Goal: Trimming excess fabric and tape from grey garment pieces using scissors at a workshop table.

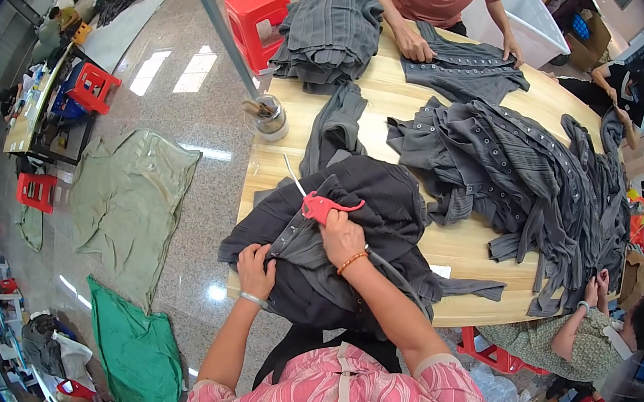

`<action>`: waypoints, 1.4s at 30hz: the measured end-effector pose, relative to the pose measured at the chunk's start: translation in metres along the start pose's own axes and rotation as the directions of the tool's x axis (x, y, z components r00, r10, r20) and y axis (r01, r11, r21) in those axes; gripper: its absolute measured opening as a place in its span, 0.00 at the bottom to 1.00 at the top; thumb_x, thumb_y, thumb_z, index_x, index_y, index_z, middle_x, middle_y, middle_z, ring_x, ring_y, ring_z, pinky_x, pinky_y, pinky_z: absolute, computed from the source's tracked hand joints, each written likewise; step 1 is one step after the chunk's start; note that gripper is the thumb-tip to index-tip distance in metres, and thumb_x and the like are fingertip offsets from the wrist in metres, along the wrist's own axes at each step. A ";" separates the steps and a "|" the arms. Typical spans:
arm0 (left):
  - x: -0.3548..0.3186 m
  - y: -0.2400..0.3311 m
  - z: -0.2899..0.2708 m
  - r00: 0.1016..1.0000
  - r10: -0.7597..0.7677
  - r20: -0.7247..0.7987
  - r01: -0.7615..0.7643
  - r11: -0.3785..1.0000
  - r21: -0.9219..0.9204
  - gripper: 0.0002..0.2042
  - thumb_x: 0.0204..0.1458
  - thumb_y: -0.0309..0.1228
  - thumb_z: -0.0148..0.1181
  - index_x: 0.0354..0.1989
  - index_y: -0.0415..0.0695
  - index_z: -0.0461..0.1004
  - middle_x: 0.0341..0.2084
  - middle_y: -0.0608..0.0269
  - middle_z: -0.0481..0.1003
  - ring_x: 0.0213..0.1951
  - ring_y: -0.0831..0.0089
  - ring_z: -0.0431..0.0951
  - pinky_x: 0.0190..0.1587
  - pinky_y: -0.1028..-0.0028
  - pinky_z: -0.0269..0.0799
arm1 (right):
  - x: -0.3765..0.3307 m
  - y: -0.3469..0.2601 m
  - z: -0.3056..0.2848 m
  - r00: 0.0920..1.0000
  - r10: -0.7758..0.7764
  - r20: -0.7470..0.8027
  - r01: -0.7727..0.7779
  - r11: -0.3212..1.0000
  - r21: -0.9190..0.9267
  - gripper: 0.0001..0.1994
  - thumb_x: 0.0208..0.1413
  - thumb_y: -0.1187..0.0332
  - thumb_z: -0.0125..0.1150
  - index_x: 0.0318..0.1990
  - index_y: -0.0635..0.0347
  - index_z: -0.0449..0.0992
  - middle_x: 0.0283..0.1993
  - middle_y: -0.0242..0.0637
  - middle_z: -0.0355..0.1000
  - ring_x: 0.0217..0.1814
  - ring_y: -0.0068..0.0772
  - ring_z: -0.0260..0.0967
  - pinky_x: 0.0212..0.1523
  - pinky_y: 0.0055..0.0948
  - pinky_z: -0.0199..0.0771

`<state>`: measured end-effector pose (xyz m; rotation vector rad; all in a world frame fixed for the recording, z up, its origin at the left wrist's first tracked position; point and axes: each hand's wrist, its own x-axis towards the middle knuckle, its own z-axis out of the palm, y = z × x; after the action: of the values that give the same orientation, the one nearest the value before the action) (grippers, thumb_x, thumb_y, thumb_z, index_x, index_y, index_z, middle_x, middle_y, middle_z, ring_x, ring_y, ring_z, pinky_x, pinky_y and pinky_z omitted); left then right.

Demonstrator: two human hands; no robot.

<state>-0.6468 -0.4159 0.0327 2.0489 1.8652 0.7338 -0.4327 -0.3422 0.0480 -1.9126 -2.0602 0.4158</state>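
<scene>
A dark grey garment (pixel 376 187) lies bunched at the table's near edge, its strip of metal snaps or eyelets running beneath my hands. My left hand (pixel 255 272) pinches the fabric beside that strip, fingers curled. Wrapped around the handle of a red air blow gun (pixel 321 206) is my right hand (pixel 343 240), just above the same garment. The gun's thin pale nozzle points up and to the left, over the cloth. A grey hose seems to run from under my right forearm, partly hidden by it.
The wooden table (pixel 391 65) also bears a folded grey stack (pixel 331 29), a heap of grey garments (pixel 495 162) and a metal can (pixel 270 120) by a pole. A co-worker's hands (pixel 415 45) handle cloth across the table; two other people work on the right. A red stool (pixel 256 16) stands far left.
</scene>
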 end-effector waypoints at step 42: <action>0.101 -0.001 -0.068 0.720 0.135 0.681 -0.256 0.963 0.079 0.13 0.41 0.35 0.67 0.33 0.41 0.76 0.23 0.54 0.76 0.24 0.61 0.76 0.30 0.66 0.69 | -0.260 0.247 -0.156 0.836 0.546 -0.058 -0.512 0.814 0.276 0.12 0.53 0.61 0.60 0.34 0.61 0.75 0.29 0.48 0.73 0.32 0.48 0.73 0.34 0.39 0.70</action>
<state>-0.6799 -0.3254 0.1074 2.2206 1.3253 -0.1604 -0.1262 -0.5821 0.0841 -2.2595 -1.2839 0.6152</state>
